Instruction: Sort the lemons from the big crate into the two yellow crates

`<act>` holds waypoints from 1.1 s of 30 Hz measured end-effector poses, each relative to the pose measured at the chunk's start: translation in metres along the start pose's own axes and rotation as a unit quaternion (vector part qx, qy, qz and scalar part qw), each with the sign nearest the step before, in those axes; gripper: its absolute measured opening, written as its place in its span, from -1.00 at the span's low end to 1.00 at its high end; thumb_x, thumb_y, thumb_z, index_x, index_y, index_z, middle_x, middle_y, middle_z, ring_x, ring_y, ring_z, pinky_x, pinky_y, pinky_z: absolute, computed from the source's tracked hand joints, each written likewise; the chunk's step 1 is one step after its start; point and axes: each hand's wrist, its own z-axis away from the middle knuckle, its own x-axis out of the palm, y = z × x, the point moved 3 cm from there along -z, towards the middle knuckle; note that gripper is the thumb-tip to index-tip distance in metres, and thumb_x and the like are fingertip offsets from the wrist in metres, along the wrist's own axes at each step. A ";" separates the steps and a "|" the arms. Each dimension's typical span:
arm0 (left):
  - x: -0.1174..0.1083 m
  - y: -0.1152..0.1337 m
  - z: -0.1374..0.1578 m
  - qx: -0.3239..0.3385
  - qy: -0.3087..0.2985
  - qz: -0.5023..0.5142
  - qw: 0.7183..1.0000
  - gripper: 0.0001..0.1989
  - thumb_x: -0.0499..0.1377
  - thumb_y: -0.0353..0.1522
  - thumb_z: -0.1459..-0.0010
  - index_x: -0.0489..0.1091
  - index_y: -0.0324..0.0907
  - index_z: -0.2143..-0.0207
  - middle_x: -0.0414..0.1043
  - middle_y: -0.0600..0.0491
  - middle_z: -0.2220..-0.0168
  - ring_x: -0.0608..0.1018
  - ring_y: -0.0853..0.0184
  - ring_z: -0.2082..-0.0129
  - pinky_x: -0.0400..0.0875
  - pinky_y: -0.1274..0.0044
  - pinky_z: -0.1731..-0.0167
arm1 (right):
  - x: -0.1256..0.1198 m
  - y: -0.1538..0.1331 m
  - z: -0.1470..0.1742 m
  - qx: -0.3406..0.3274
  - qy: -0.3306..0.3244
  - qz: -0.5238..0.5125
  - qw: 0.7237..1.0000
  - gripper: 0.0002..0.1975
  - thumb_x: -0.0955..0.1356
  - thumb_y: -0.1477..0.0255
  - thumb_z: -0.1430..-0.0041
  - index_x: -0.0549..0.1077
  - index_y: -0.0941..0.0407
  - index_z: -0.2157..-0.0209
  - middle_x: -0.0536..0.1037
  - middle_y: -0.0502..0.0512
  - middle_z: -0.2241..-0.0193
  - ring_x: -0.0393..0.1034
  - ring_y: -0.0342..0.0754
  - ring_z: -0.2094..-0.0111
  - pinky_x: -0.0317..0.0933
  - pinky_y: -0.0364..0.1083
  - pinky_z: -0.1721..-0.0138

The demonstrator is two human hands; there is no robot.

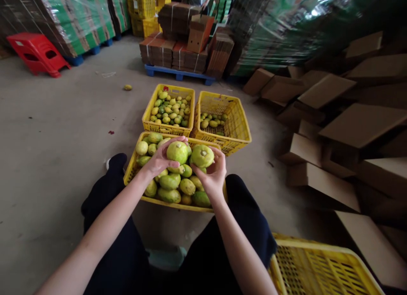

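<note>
My left hand (165, 157) is closed around a yellow-green papaya (177, 152), its rounded end facing me. In my right hand (213, 172) I grip a second papaya (202, 156), whose stem end shows. Both fruits are held side by side just above a yellow plastic crate (178, 205) between my knees. Many green and yellowish papayas (169, 181) fill this crate, and my hands and forearms hide some of them.
Beyond stand a yellow crate of smaller-looking fruit (168, 89) and a partly filled crate (237, 129). Cardboard boxes (330, 95) heap up at right. Another crate (324, 269) is by my right knee. A red stool (36, 53) and a loaded blue pallet (178, 74) stand farther off.
</note>
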 end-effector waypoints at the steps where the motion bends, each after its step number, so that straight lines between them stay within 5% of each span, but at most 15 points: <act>1: 0.000 -0.001 0.000 -0.014 0.011 0.014 1.000 -0.35 0.31 -0.79 0.28 0.59 -0.16 0.11 0.66 -0.05 0.00 0.60 0.08 -0.14 0.50 0.50 -0.01 | 0.002 0.000 0.001 -0.001 -0.008 -0.002 1.000 -0.38 0.60 0.32 0.08 0.39 -0.07 -0.03 0.53 0.08 0.01 0.51 0.15 -0.02 0.43 0.21 -0.12; 7: -0.002 -0.005 0.002 -0.069 0.093 0.114 0.987 -0.43 0.32 -0.57 0.00 0.51 -0.05 -0.08 0.69 -0.03 0.09 0.64 -0.01 -0.14 0.57 0.36 -0.04 | 0.007 -0.003 0.003 -0.004 -0.029 -0.007 1.000 -0.41 0.60 0.29 0.04 0.38 -0.10 -0.01 0.53 0.08 0.02 0.50 0.15 0.00 0.45 0.17 -0.09; 17: -0.001 -0.005 -0.001 -0.026 -0.009 -0.002 1.000 -0.39 0.32 -0.71 0.25 0.58 -0.11 0.10 0.67 -0.05 0.01 0.57 0.01 -0.19 0.51 0.44 -0.06 | 0.005 -0.005 0.004 0.025 -0.031 -0.029 0.999 -0.37 0.65 0.27 0.09 0.37 -0.11 0.02 0.55 0.04 0.06 0.51 0.11 0.05 0.47 0.13 -0.02; 21: -0.003 -0.008 -0.003 -0.085 0.058 0.062 0.993 -0.53 0.33 -0.56 0.02 0.54 -0.04 0.04 0.69 -0.03 0.17 0.62 0.01 -0.11 0.56 0.33 -0.01 | 0.004 -0.004 0.002 0.076 -0.052 -0.056 0.994 -0.38 0.68 0.25 0.16 0.39 -0.08 0.11 0.59 0.02 0.17 0.54 0.10 0.16 0.53 0.12 0.10; 26: -0.007 -0.017 -0.009 -0.110 0.174 0.075 0.976 -0.93 0.25 -0.38 -0.22 0.52 -0.14 0.24 0.63 0.03 0.39 0.68 0.05 0.06 0.59 0.38 0.05 | 0.013 0.011 0.005 0.229 -0.107 -0.105 0.962 -0.47 0.55 -0.07 -0.02 0.38 -0.03 0.19 0.60 0.02 0.38 0.49 0.03 0.50 0.41 0.00 0.58; 33: -0.015 -0.029 -0.015 -0.136 0.251 0.105 0.953 -0.94 0.25 -0.35 -0.16 0.47 -0.15 0.33 0.58 0.01 0.44 0.68 0.13 0.31 0.61 0.37 0.28 | 0.024 0.023 0.007 0.333 -0.093 -0.189 0.919 -0.55 0.55 0.03 0.00 0.37 0.00 0.28 0.55 -0.07 0.56 0.36 -0.08 0.66 0.21 -0.10 0.66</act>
